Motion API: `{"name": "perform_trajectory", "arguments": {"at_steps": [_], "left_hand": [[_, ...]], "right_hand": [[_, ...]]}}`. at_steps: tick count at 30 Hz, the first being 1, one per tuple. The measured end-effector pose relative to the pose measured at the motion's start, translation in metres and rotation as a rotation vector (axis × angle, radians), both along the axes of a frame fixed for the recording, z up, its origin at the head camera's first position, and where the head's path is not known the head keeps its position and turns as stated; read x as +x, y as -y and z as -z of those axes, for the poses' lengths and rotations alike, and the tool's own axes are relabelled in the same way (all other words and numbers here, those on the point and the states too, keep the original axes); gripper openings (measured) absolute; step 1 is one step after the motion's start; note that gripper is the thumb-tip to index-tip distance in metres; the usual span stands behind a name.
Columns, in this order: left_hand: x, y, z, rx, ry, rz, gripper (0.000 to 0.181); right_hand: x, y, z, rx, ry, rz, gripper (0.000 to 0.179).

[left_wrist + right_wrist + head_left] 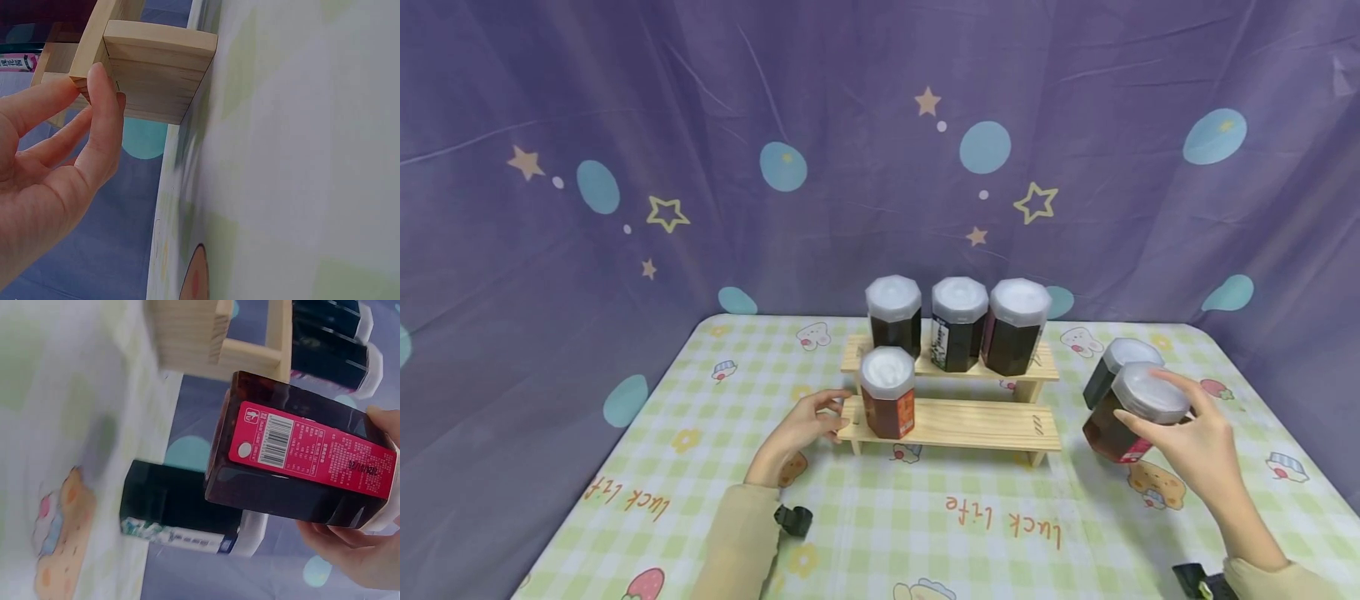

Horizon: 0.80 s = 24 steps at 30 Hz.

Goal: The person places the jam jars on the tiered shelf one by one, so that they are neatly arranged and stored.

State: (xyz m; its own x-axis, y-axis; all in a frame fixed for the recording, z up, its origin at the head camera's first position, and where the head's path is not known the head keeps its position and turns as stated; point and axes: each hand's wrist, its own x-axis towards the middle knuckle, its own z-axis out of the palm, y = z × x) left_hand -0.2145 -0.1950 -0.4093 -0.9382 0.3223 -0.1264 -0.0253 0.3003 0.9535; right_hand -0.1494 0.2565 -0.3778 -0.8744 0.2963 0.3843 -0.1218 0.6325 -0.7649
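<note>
My right hand (1204,442) grips a dark jar (1108,425) by its white lid, thumb on one side and fingers on the other. In the right wrist view, the jar's pink label (312,453) with a barcode faces the camera, and its base is off the tablecloth. At the left end of the two-step wooden shelf (973,423), my left hand (801,429) pinches the corner of the lower board between thumb and fingers. One jar (889,396) with an orange label stands on that lower step, close to the left hand.
Three dark jars with white lids, the middle one a dark jar (957,329) with a white label, stand along the upper step. Behind the held jar, another dark jar (1102,375) stands on the checked tablecloth (880,517). A purple curtain (850,167) hangs behind the table.
</note>
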Motion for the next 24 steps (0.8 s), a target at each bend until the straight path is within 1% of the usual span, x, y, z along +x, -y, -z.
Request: {"name": "perform_trajectory", "arguments": {"at_steps": [5, 6, 9, 10, 12, 13, 15, 16, 18, 21, 22, 24], "left_hand": [[0.000, 0.000, 0.000, 0.005, -0.001, 0.002, 0.048], [0.000, 0.000, 0.000, 0.005, -0.001, 0.002, 0.048], [-0.001, 0.000, 0.000, 0.004, -0.002, 0.000, 0.048], [-0.001, 0.000, 0.000, 0.003, -0.002, 0.000, 0.048], [-0.001, 0.000, 0.000, 0.003, -0.002, -0.001, 0.048], [-0.001, 0.000, 0.000, 0.003, -0.002, -0.001, 0.048], [-0.001, 0.000, 0.000, 0.001, -0.004, -0.001, 0.048], [-0.001, 0.000, 0.000, 0.001, -0.004, -0.001, 0.048], [-0.001, 0.000, 0.000, 0.000, -0.005, -0.002, 0.048], [-0.001, 0.000, 0.000, -0.003, -0.008, -0.002, 0.048], [-0.001, 0.000, 0.000, -0.001, -0.007, -0.003, 0.048], [-0.001, 0.000, 0.000, 0.001, -0.005, -0.003, 0.048]], "right_hand": [[-0.001, 0.011, -0.003, 0.014, -0.009, -0.043, 0.062], [-0.004, 0.011, -0.001, -0.017, -0.025, -0.057, 0.062], [-0.007, 0.016, 0.002, -0.040, -0.041, -0.097, 0.062], [-0.011, 0.016, 0.007, -0.078, -0.070, -0.116, 0.061], [-0.014, 0.021, 0.007, -0.090, -0.089, -0.140, 0.061], [-0.013, 0.026, 0.004, -0.070, -0.093, -0.149, 0.061], [-0.014, 0.033, 0.001, -0.076, -0.108, -0.164, 0.062], [-0.016, 0.035, 0.003, -0.102, -0.135, -0.180, 0.062], [-0.018, 0.040, 0.003, -0.105, -0.145, -0.210, 0.063], [-0.022, 0.046, 0.005, -0.114, -0.134, -0.247, 0.063], [-0.028, 0.045, 0.014, -0.150, -0.158, -0.278, 0.063], [-0.030, 0.049, 0.013, -0.103, -0.109, -0.277, 0.065]]}}
